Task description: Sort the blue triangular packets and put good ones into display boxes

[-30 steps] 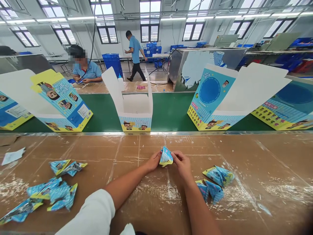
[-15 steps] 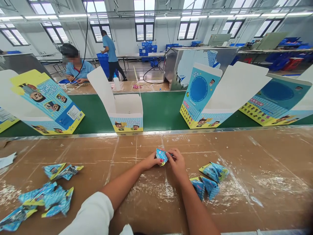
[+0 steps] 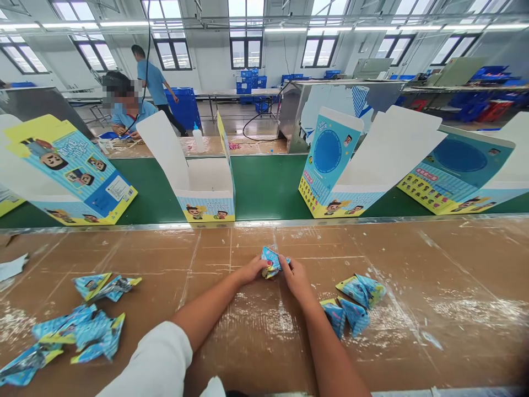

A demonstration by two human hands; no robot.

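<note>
A small blue and yellow foil packet (image 3: pixel 270 261) is held above the middle of the brown tabletop, between both hands. My left hand (image 3: pixel 253 269) grips its left side, thumb on the front. My right hand (image 3: pixel 294 274) pinches the packet's right edge with thumb and fingers. To the right lie several folded triangular packets (image 3: pixel 354 316), close to my right forearm. On the left side is a looser pile of similar packets (image 3: pixel 88 328), some showing silvery surfaces.
Open printed cartons (image 3: pixel 210 205) stand in a row on the green strip (image 3: pixel 264 187) beyond the table edge; another carton (image 3: pixel 330 165) is to the right. A white paper scrap (image 3: pixel 13 268) lies far left. Across, a person (image 3: pixel 131 113) sits working and another person (image 3: pixel 155 82) walks.
The packet between my hands has tilted and looks more crumpled, with my right fingers shifted slightly. The cartons have slid a little left. The walking person has moved left.
</note>
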